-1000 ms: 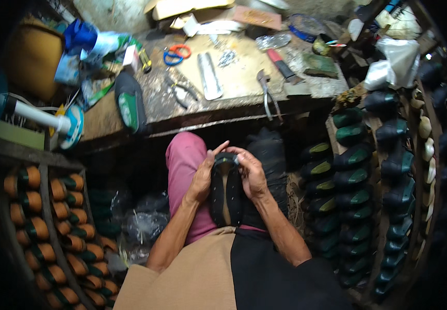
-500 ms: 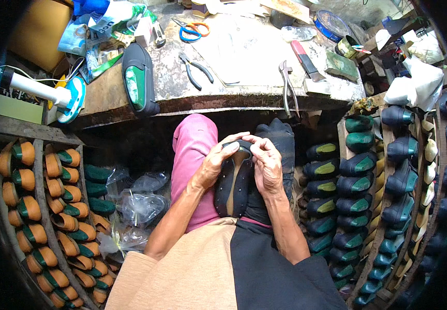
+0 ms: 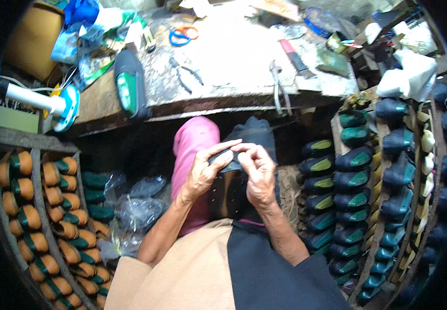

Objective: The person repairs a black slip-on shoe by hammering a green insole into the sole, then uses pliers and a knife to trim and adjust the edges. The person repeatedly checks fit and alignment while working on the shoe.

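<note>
Between my knees rests a dark shoe upper [image 3: 227,194] on a last, its underside up, with a brown strip down the middle and small pale dots along both sides. My left hand [image 3: 203,169] grips its far end from the left, thumb on top and index finger stretched over the edge. From the right, my right hand [image 3: 256,173] pinches the edge at the same end, its fingertips close to the left ones. A dark patch with a bit of green shows between the thumbs. Blur hides the finer detail there.
On the bench [image 3: 156,77] ahead lie a finished dark shoe [image 3: 129,85], pliers [image 3: 186,75], scissors [image 3: 183,35], pincers [image 3: 279,88] and a red-handled knife [image 3: 295,58]. Racks of tan shoes [image 3: 29,217] stand left, dark shoes [image 3: 350,196] right. Plastic bags [image 3: 140,209] lie by my left leg.
The whole view has shifted a little and blurred. My right hand's fingers have curled more at the shoe's far end, and a dark, partly green patch now shows there. Both hands keep hold.
</note>
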Demonstrator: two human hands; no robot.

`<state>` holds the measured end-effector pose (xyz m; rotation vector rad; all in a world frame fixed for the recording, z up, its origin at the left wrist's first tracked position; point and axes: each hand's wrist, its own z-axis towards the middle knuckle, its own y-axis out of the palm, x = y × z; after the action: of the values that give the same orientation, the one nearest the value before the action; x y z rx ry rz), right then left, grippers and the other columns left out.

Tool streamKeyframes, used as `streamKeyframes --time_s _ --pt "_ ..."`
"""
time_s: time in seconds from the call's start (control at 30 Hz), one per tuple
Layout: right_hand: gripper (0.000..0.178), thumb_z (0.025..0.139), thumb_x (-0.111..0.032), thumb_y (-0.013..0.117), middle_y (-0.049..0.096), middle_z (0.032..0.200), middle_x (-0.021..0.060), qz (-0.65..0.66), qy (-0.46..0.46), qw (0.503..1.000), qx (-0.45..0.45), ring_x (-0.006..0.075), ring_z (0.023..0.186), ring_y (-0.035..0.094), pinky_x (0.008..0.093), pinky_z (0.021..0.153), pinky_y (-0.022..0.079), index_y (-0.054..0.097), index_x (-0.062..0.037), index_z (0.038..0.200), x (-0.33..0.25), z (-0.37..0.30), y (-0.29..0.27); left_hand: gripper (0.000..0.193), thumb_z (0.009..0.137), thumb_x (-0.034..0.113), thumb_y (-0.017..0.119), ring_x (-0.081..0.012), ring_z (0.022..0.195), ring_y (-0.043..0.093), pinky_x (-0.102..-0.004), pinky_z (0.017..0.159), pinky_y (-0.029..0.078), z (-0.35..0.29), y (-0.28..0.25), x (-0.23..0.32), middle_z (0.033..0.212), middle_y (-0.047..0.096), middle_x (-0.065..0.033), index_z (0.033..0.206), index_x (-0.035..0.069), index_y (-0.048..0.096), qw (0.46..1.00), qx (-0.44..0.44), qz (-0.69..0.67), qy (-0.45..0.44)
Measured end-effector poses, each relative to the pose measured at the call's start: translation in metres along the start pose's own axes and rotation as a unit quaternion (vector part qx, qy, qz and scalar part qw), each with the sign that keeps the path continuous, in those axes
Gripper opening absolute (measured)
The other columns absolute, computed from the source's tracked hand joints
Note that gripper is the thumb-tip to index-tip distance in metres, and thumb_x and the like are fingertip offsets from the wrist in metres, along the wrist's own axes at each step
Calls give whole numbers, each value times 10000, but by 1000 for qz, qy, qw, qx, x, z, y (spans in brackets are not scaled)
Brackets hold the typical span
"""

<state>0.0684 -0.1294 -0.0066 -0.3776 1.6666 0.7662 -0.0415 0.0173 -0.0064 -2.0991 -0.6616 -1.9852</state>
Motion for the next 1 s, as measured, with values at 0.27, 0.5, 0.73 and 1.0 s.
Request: streamKeyframes --time_s 0.27,0.5,0.73,1.0 --pt "101 1112 -82 721 797 1005 81 -328 -88 940 31 127 868 722 323 780 581 756 11 1123 -24 83 -49 457 1171 356 675 -135 1229 671 -304 1129 503 45 5 -40 1325 776 -32 1462 17 772 992 -25 -105 -59" --pt "237 1026 -126 708 789 1100 275 -636 -307 701 103 481 1044 772 550 957 615 778 28 1192 -86 255 -132 410 1117 411 773 -126 1079 674 -310 987 531 63 26 -62 1136 781 -22 1317 60 847 994 39 84 -56" --pt "460 985 -349 824 738 1282 285 -741 -220 630 68 509 1168 723 632 977 581 752 4 1271 -62 333 -173 495 1128 499 721 -120 875 560 -329 832 474 73 15 -93 863 647 1 1071 13 797 992 48 7 -121" --pt "650 880 -208 960 810 1109 219 -693 -262 662 112 424 1001 780 542 938 630 718 14 1441 -102 318 -145 353 1152 398 717 -58 874 592 -276 811 479 84 13 -82 927 670 75 1000 83 769 991 -11 -39 -124"
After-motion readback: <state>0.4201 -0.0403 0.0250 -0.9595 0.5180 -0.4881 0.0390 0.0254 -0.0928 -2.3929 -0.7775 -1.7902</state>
